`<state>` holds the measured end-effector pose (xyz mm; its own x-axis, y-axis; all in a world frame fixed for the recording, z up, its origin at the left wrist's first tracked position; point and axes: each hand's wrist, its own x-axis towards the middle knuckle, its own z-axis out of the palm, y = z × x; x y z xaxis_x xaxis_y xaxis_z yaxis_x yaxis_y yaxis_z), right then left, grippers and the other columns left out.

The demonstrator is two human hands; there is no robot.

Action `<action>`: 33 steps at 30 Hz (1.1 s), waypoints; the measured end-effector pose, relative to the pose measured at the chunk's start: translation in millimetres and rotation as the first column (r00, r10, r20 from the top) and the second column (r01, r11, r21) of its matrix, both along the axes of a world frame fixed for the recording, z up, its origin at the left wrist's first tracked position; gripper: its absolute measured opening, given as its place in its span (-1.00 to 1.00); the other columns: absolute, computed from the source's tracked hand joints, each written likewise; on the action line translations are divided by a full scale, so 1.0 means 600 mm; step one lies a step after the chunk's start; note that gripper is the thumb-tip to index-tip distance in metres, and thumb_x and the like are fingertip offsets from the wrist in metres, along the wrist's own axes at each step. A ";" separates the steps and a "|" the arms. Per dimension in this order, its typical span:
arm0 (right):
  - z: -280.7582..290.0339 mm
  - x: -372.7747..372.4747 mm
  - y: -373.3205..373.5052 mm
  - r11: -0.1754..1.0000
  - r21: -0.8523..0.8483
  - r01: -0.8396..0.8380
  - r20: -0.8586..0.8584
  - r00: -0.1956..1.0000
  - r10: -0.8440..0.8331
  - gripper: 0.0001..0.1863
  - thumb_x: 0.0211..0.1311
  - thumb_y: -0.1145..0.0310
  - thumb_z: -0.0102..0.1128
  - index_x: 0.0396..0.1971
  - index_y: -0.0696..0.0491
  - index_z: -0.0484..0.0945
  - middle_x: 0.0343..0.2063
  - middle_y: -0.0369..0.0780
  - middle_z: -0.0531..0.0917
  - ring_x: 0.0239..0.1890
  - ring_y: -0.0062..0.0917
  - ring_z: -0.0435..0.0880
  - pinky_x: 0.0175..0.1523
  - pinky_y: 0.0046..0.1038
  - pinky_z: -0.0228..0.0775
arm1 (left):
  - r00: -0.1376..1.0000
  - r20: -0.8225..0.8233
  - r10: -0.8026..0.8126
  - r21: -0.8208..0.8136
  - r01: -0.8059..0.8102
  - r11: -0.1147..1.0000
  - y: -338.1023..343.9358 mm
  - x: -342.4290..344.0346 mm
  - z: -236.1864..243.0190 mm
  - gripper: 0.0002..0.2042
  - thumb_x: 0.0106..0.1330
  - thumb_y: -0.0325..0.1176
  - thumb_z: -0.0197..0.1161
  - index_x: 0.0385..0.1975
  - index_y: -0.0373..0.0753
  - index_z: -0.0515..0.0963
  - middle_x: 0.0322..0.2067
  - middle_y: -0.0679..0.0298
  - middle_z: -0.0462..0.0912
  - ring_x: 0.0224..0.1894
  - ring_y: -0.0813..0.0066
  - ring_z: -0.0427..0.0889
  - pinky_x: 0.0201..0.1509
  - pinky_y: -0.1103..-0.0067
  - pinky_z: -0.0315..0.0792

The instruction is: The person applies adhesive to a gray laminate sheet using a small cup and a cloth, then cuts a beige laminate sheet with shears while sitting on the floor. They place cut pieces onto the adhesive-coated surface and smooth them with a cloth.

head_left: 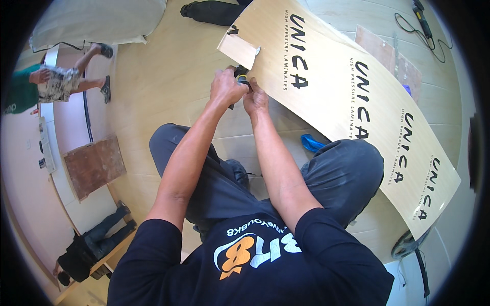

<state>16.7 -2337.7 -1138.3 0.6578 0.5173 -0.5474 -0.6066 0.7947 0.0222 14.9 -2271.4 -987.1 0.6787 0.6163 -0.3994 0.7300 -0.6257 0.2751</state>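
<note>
In front of my knees, my left hand (227, 87) is closed round a small black tool with a yellow ring (241, 78). Its exact kind is hidden by the fingers. Right beside it, my right hand (256, 98) has its fingers curled in and thumb up against the tool's near side; what it grips is hidden. Both hands are at the left end of a large pale laminate sheet (326, 76) printed with black lettering. A small square laminate piece (239, 50) lies at that end, just beyond my hands.
A blue item (311, 143) lies by my right knee. Beyond the sheet are a worn board (380, 48) and a corded power tool (422, 20). At left, one person (51, 84) walks and another (94, 245) is farther down, near a brown board (94, 166).
</note>
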 end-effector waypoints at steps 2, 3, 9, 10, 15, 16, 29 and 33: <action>-0.001 0.001 -0.001 1.000 0.003 -0.022 -0.024 0.999 0.022 -0.56 0.30 0.53 0.34 0.16 0.01 0.48 -0.02 -0.24 0.68 0.01 -0.39 0.66 0.19 -0.32 0.51 | 0.998 0.019 -0.058 0.034 0.058 0.998 0.006 -0.007 -0.007 -0.20 -0.13 -0.19 0.44 0.24 -0.34 0.45 0.08 -0.21 0.55 0.12 -0.12 0.58 0.22 0.26 0.50; -0.002 0.000 -0.003 0.999 -0.002 -0.038 -0.020 0.999 0.038 -0.56 0.29 0.52 0.34 0.15 0.00 0.49 -0.03 -0.24 0.68 0.01 -0.39 0.67 0.20 -0.30 0.50 | 0.996 0.025 -0.082 0.044 0.081 0.996 0.012 -0.011 -0.010 -0.22 -0.10 -0.21 0.42 0.26 -0.30 0.44 0.08 -0.20 0.53 0.10 -0.12 0.60 0.20 0.23 0.51; -0.016 0.005 0.000 0.993 -0.060 -0.099 -0.122 0.988 0.091 -0.61 0.26 0.40 0.42 0.06 -0.08 0.54 -0.11 -0.31 0.70 -0.03 -0.44 0.67 0.20 -0.23 0.43 | 0.999 0.012 -0.042 -0.217 0.044 0.975 0.113 -0.100 0.003 -0.09 -0.17 -0.23 0.43 0.37 -0.24 0.35 0.18 -0.22 0.50 0.16 -0.08 0.58 0.27 0.21 0.45; -0.018 0.005 0.004 0.993 -0.068 -0.095 -0.143 0.986 0.085 -0.63 0.26 0.39 0.42 0.04 -0.09 0.55 -0.12 -0.31 0.70 -0.04 -0.44 0.67 0.19 -0.24 0.43 | 0.995 0.014 0.096 -0.289 -0.087 0.953 0.123 -0.119 -0.006 -0.09 -0.19 -0.22 0.46 0.34 -0.29 0.36 0.16 -0.21 0.52 0.17 -0.05 0.58 0.27 0.26 0.44; -0.023 0.001 0.021 0.999 -0.017 -0.047 -0.231 0.972 0.041 -0.72 0.28 0.33 0.41 -0.05 -0.10 0.57 -0.18 -0.33 0.70 -0.06 -0.48 0.66 0.11 -0.27 0.44 | 0.864 -0.120 0.489 0.030 -0.489 0.872 0.086 -0.159 -0.132 -0.07 -0.16 -0.11 0.55 0.32 -0.28 0.34 0.15 -0.16 0.53 0.22 -0.04 0.53 0.29 0.27 0.41; -0.024 0.000 0.019 0.998 -0.032 -0.051 -0.231 0.972 0.043 -0.73 0.28 0.32 0.41 -0.07 -0.10 0.57 -0.19 -0.34 0.70 -0.06 -0.48 0.67 0.09 -0.27 0.45 | 0.858 -0.124 0.499 0.109 -0.488 0.866 0.066 -0.153 -0.161 -0.03 -0.16 -0.05 0.56 0.35 -0.21 0.29 0.18 -0.17 0.48 0.25 -0.07 0.49 0.32 0.21 0.37; -0.028 -0.006 0.005 0.987 -0.100 -0.129 -0.209 0.972 0.106 -0.66 0.30 0.32 0.40 0.02 -0.07 0.52 -0.17 -0.33 0.68 -0.12 -0.45 0.70 -0.04 -0.34 0.50 | 0.262 0.334 0.906 -0.903 -0.188 0.387 0.105 -0.075 -0.125 -0.56 0.23 -0.20 0.48 0.03 -0.27 0.57 -0.18 0.20 0.64 -0.05 0.42 0.55 0.04 0.31 0.40; -0.019 -0.002 0.006 0.979 -0.142 -0.146 -0.235 0.966 0.110 -0.63 0.30 0.33 0.40 0.06 -0.07 0.52 -0.14 -0.32 0.68 -0.13 -0.45 0.69 -0.06 -0.37 0.49 | 0.473 0.570 0.672 -0.641 -0.256 0.723 0.094 0.021 -0.093 -0.76 0.26 -0.27 0.45 -0.22 -0.27 0.61 -0.42 0.31 0.63 -0.40 0.50 0.58 -0.38 0.57 0.38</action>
<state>15.7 -2333.8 -1149.9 0.4421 0.4848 -0.7546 -0.6971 0.7152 0.0511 27.2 -2215.2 -1043.1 0.5002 0.8390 -0.2140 0.2735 0.0814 0.9584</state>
